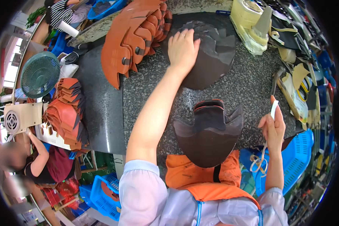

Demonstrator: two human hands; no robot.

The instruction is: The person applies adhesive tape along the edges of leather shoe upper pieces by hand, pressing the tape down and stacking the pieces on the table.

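Observation:
My left hand [182, 51] reaches to the far side and lies with its fingers out over a fanned stack of dark brown leather shoe pieces [209, 73]. My right hand [273, 130] is closed on a narrow white strip [275, 108], whose end stands up past the fingers. A cream length trails in loops below that hand. Between my arms a dark brown shoe upper [209, 141] lies at the near edge of the stone table, its tongue edged in orange. Left of my left hand rises a stack of orange-brown leather pieces [116, 49].
At the back right stands a cream pot with a grey cone [261, 26]. Yellow-handled scissors [303, 90] lie among scraps at the right. A blue basket [297, 162] is below them. Leftward are a green fan [40, 74], more leather stacks [64, 116] and co-workers.

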